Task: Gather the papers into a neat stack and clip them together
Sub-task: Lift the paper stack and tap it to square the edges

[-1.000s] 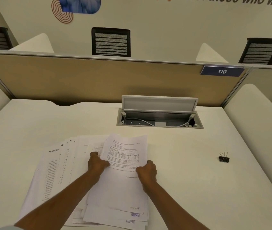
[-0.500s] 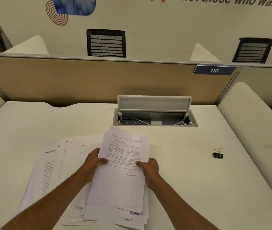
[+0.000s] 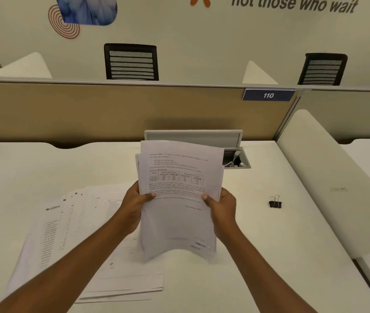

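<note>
A bundle of printed white sheets [image 3: 177, 199] stands nearly upright above the desk, its lower edge bowed just over the surface. My left hand [image 3: 134, 204] grips its left edge and my right hand [image 3: 221, 205] grips its right edge, thumbs on the front page. More printed papers [image 3: 66, 233] lie fanned out flat on the desk to the left, partly under my left forearm. A small black binder clip [image 3: 275, 202] lies alone on the desk to the right, apart from both hands.
A white desk [image 3: 270, 256] is closed at the back by a tan partition [image 3: 111, 111] with a "110" plate [image 3: 268, 95]. An open cable box [image 3: 236, 158] with a raised lid sits behind the held sheets. White side dividers flank the desk.
Both hands have lifted a bundle of sheets off the spread pile and tilted it upright. The remaining papers stay flat on the left; the binder clip has not moved.
</note>
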Tool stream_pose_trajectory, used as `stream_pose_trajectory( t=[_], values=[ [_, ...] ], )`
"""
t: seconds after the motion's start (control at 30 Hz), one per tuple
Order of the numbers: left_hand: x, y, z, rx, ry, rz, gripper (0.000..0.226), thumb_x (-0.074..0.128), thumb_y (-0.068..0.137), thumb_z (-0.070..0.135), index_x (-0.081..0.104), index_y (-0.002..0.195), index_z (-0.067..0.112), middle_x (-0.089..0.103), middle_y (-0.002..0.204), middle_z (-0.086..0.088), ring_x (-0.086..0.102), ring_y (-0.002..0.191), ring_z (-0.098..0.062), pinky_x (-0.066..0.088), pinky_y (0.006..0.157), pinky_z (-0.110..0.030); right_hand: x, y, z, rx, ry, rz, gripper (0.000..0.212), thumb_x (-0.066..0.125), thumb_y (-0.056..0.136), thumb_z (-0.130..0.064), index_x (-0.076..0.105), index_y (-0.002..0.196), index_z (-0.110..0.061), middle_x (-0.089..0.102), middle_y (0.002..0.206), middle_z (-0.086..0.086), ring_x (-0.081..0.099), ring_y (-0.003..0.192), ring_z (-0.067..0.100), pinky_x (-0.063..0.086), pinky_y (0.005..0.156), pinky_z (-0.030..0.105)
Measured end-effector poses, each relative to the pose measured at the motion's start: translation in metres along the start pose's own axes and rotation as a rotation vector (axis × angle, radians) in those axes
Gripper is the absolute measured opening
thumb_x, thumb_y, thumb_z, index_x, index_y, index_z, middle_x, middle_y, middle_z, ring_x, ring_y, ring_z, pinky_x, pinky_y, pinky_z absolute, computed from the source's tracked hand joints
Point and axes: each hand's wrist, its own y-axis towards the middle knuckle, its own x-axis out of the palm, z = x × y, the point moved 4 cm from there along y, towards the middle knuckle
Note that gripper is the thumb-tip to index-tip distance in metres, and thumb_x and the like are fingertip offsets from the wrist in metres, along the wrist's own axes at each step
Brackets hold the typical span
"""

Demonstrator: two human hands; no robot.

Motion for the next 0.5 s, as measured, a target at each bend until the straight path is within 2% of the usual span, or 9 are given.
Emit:
stream_pose_trajectory(
  t=[0.1,0.23,0.3,0.4,0.5],
  values=[
    [0.026,-0.002,0.005,0.053,0.019,-0.005,0.039,0.062,0.083,-0.007,0.063,0.110,0.021,0.072,0.107,-0.006,0.068,0.099,-0.030,0.058,0.084,-0.048,-0.021,-0.007,-0.013,-0.101,0.026,0.054,0.023,0.067,0.084,-0.001,0.065,0.107,-0.007,0.071,0.101,0.007,0.069,0.089,0.026,0.061,0.076,0.038],
    [0.049,-0.004,0.003,0.116,0.070,-0.010,0.038,0.058,0.086,-0.009,0.067,0.103,0.024,0.073,0.101,-0.002,0.065,0.100,-0.031,0.056,0.085,-0.048,-0.048,-0.016,-0.016,-0.219,0.062,0.111,0.022,0.066,0.081,0.007,0.065,0.096,-0.009,0.068,0.090,0.002,0.065,0.085,0.019,0.056,0.063,0.015],
    [0.054,-0.004,-0.004,0.121,0.118,-0.018,0.037,0.061,0.084,-0.007,0.066,0.104,0.024,0.073,0.102,-0.003,0.065,0.102,-0.031,0.055,0.086,-0.048,-0.057,-0.019,-0.008,-0.256,0.024,0.110,0.026,0.067,0.080,0.007,0.064,0.096,-0.014,0.067,0.090,-0.001,0.065,0.086,0.019,0.056,0.064,0.015],
    [0.061,-0.007,-0.021,0.099,0.257,-0.050,0.038,0.073,0.078,0.003,0.065,0.107,0.028,0.071,0.107,-0.004,0.063,0.105,-0.030,0.056,0.088,-0.045,-0.068,-0.019,0.013,-0.220,-0.003,0.108,0.035,0.072,0.076,0.006,0.062,0.096,-0.021,0.067,0.093,0.005,0.064,0.089,0.023,0.056,0.065,0.017],
    [0.065,-0.009,-0.038,0.057,0.334,-0.037,0.040,0.076,0.077,0.010,0.063,0.110,0.027,0.069,0.111,-0.004,0.062,0.107,-0.028,0.052,0.095,-0.049,-0.076,-0.016,0.023,-0.169,0.004,0.110,0.044,0.074,0.072,0.008,0.060,0.091,-0.029,0.068,0.094,0.004,0.065,0.090,0.023,0.058,0.070,0.026]
  ],
)
